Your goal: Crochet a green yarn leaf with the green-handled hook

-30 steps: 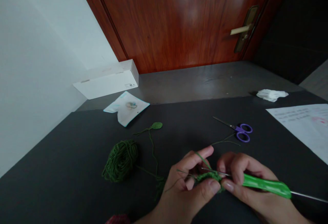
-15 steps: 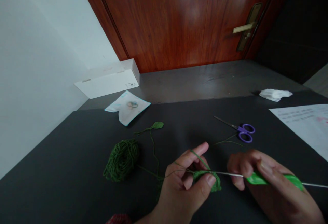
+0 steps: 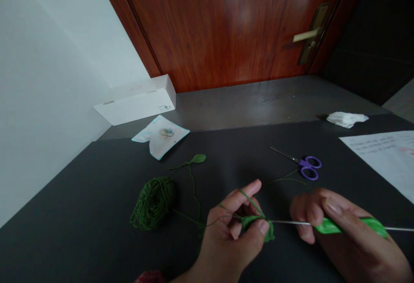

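Note:
My left hand (image 3: 231,231) pinches a small green crochet piece (image 3: 269,232) between thumb and fingers, with a strand of green yarn looped over the raised index finger. In my right hand (image 3: 347,231) is a crochet hook (image 3: 329,226) with a green handle, held between thumb and fingers. Its thin metal shaft points left, and its tip meets the edge of the crochet piece. The exact tip is too small to make out. A ball of green yarn (image 3: 153,204) lies left of my left hand, its strand running towards that hand.
A small green crocheted leaf (image 3: 198,158) lies beyond the yarn ball. Purple-handled scissors (image 3: 308,167) rest past my right hand beside loose yarn ends. Further off are a white-and-blue packet (image 3: 161,138), a white box (image 3: 139,106), crumpled tissue (image 3: 346,119) and a printed sheet (image 3: 384,153).
My right hand and the hook have shifted slightly right, so the hook is drawn back through the crochet piece. My left hand has barely moved.

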{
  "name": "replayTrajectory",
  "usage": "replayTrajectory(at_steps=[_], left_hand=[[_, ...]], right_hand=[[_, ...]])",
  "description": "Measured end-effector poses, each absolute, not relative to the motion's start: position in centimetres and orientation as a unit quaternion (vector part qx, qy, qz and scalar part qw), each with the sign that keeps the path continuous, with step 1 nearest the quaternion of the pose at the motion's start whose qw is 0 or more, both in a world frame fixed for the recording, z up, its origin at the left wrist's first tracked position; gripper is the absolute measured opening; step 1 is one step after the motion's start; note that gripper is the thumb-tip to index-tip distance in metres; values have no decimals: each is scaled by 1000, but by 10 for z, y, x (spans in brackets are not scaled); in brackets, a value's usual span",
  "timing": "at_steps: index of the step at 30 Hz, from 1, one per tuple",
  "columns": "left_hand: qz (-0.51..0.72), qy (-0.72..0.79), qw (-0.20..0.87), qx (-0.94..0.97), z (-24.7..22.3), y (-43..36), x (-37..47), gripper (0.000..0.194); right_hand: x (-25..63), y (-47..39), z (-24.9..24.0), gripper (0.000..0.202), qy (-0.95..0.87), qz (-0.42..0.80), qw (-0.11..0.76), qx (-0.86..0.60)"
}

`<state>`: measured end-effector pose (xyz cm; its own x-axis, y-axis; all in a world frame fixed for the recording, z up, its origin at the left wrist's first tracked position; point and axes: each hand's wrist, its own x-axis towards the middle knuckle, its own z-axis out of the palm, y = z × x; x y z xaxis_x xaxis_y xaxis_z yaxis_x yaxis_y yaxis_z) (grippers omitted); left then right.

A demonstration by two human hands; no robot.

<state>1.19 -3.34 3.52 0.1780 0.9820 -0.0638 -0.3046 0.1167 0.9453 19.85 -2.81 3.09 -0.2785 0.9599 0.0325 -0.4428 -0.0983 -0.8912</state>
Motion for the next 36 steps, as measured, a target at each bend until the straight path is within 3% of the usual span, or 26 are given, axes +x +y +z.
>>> replayTrajectory(at_steps=[14, 22, 24, 27, 29, 31, 36], left_hand=[[441, 461, 637, 433, 39, -32, 13, 59], [432, 511, 611, 423, 46, -32, 11, 78], [433, 521, 595, 434, 45, -32, 11, 67], [427, 531, 566, 465, 44, -34, 10, 28], [418, 538, 551, 481, 45, -34, 11, 14], [406, 545, 550, 486, 45, -34, 13, 19], [396, 517, 637, 412, 47, -27, 16, 72]], right_hand=[[191, -27, 32, 37, -410, 709, 497, -288], [197, -35, 20, 32, -545, 621, 494, -270], [202, -36, 19, 30, -607, 572, 472, -285], [204, -36, 26, 30, -705, 466, 438, -307], [200, -38, 31, 30, -760, 375, 423, -321], [195, -40, 34, 28, -805, 256, 418, -335], [187, -39, 37, 18, -874, -82, 382, -289]])
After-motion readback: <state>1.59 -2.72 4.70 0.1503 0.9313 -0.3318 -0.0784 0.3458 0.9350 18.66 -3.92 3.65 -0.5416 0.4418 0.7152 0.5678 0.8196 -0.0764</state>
